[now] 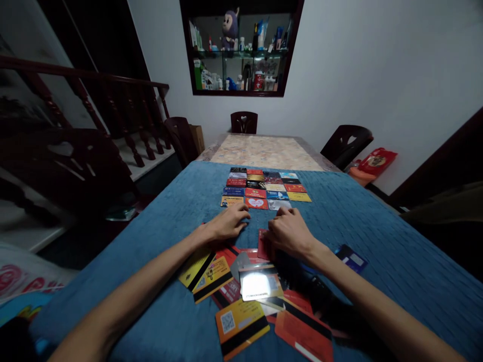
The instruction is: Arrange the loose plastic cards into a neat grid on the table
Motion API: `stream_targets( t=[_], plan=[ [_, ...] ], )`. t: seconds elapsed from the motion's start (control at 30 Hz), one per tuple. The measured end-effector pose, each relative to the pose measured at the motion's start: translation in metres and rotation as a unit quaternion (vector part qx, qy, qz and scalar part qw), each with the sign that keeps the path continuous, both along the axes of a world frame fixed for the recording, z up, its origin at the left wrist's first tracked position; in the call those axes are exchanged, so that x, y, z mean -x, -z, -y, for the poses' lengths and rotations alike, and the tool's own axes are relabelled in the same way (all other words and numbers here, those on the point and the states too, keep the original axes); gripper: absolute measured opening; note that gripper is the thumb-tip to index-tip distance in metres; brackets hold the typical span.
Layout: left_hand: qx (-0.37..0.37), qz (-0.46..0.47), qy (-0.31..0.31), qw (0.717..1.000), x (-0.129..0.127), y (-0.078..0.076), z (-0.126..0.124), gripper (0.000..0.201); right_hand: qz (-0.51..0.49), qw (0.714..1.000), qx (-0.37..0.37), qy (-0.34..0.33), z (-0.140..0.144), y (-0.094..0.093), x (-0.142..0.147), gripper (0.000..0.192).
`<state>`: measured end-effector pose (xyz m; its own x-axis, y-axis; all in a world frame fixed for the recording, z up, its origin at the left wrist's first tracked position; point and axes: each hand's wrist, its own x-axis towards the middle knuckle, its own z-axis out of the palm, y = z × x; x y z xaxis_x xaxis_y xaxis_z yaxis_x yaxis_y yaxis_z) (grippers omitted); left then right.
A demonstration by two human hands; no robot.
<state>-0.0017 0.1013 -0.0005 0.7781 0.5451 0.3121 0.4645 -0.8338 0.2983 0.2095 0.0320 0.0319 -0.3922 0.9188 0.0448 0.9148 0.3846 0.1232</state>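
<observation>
the room is dim, lit from above and behind the camera. a hard white glare burns out one glossy card in the loose pile. the staircase railing sinks into near-black shadow. wide-angle distortion bows the frame's edges, and the forearms at the bottom are stretched and soft.

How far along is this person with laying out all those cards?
Done: a tidy grid of cards lies in rows on the blue cloth. In hand: the right hand rests on a red card; the left hand lies flat beside it. Left: a loose pile of cards nearer the person.
</observation>
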Motion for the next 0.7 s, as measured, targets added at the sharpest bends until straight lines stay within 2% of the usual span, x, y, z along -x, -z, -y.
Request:
stream_targets(
  t=[0.2,0.4,0.6,0.7],
  plan=[
    [-0.01,-0.007,0.01,1.0,0.0,0.008,0.013,0.019,0.01,1.0,0.012,0.021,0.016,0.003,0.017,0.03],
    [-0.02,0.019,0.025,0.999,0.0,0.007,0.02,0.02,-0.027,0.998,0.057,0.006,0.031,0.002,0.028,0.036],
    [-0.01,0.032,0.036,0.999,0.001,0.005,0.021,0.022,-0.121,0.989,0.079,-0.039,0.019,0.022,0.019,0.05],
    [0.0,0.028,0.041,0.999,0.002,0.005,0.021,0.028,-0.158,0.98,0.096,-0.074,0.01,0.029,0.011,0.048]
  ],
)
